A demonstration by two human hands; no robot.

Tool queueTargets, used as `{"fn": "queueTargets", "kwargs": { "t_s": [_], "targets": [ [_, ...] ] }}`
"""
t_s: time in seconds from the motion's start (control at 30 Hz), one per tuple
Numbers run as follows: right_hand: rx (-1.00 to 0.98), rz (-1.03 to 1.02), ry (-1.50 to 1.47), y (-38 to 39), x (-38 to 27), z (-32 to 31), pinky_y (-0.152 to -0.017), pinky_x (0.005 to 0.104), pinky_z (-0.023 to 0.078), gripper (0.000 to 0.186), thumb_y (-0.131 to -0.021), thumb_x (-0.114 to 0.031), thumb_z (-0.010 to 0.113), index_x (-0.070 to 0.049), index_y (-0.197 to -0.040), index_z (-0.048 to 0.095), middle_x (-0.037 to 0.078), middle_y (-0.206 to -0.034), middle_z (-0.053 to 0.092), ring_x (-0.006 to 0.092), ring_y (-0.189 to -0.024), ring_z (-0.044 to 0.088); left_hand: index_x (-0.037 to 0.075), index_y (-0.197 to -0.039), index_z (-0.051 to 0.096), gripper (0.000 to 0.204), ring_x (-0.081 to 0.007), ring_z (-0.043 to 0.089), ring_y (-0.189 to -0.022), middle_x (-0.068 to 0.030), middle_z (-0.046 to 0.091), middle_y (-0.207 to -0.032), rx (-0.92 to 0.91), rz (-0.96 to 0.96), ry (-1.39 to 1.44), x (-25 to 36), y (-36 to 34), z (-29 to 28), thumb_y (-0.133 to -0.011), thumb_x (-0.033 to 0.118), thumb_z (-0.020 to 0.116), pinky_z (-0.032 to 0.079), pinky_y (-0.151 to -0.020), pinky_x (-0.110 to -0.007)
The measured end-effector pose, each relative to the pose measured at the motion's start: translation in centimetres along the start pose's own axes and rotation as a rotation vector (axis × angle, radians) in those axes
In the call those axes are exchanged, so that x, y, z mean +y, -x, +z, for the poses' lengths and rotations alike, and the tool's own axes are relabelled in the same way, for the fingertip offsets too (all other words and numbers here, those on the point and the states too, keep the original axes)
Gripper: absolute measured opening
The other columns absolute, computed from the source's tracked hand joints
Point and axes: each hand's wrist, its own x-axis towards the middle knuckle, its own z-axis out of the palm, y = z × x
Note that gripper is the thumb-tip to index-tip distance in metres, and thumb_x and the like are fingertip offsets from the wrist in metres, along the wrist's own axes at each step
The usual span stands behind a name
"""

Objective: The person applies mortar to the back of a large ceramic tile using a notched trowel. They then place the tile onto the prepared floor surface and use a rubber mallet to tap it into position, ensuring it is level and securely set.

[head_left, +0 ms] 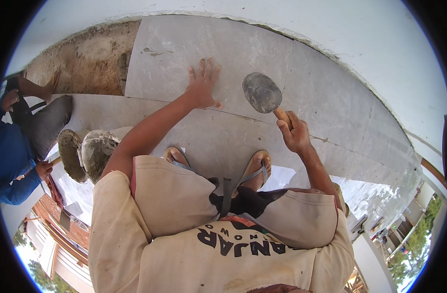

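At the far left, a co-worker in a blue top [13, 156] sits with legs bent, one bare foot [51, 85] at the edge of a strip of rough brown ground [96, 58]. One of the co-worker's hands [44, 169] is lowered toward the near side; what it grasps, if anything, I cannot tell. Just right of there stand two mortar-caked grey containers [99, 152], partly behind the person's left forearm.

Right of the brown ground lies a large grey tile [167, 53] in the far row, with a dark smear on its left part. The left hand [202, 87] rests on its near part, palm down and fingers spread, grasping nothing. Nearer, the person's sandals [256, 168] stand on the grey floor, a white sheet [281, 177] beside the right one.

To the right, the right hand [295, 133] is wrapped around the wooden handle of a mallet [262, 93], whose dark rounded head points far and left, over the tile close to its right seam; whether it touches is unclear. More grey slabs [335, 93] continue rightward, along the curved foot of a white wall [374, 44]. At the far right, greenery [404, 259] shows outside.
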Motion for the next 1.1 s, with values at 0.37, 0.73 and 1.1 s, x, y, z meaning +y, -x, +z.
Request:
{"fn": "queueTargets", "kwargs": {
  "t_s": [0.37,0.73,1.1],
  "targets": [
    [0.089,0.046,0.05,-2.0,2.7,2.6,-0.064,0.0565,0.048,0.04,-0.103,-0.042,0.056,-0.002,-0.104,0.056,0.027,-0.075,0.064,0.0514,-0.076,0.065,0.008,-0.165,0.006,0.137,-0.0414,-0.003,-0.158,-0.0223,-0.003,-0.17,0.008,0.08,0.019,1.2,1.1,1.7,-0.068,0.07,0.08,0.006,-0.122,-0.069],
    [-0.075,0.035,0.152,-6.5,0.1,1.3,-0.062,0.0465,0.05,0.044,-0.105,-0.042,0.055,0.001,-0.112,0.061,0.017,-0.068,0.062,0.0325,-0.064,0.067,0.009,-0.164,0.015,0.113,-0.0358,0.002,-0.158,-0.0193,0.006,-0.171,0.359,-0.017,0.276,-3.3,-0.3,5.9,-0.084,0.073,0.063,0.006,-0.127,-0.058],
    [-0.117,-0.492,0.077,-19.3,-20.0,4.0,-0.075,0.047,0.052,0.042,-0.103,-0.034,0.059,0.004,-0.122,0.057,0.026,-0.088,0.067,0.044,-0.083,0.068,0.005,-0.161,0.024,0.098,-0.0391,0.014,-0.156,-0.0232,0.021,-0.166,0.627,-0.135,0.265,-6.7,-0.6,5.2,-0.092,0.066,0.056,0.009,-0.127,-0.055]
  ]
}}
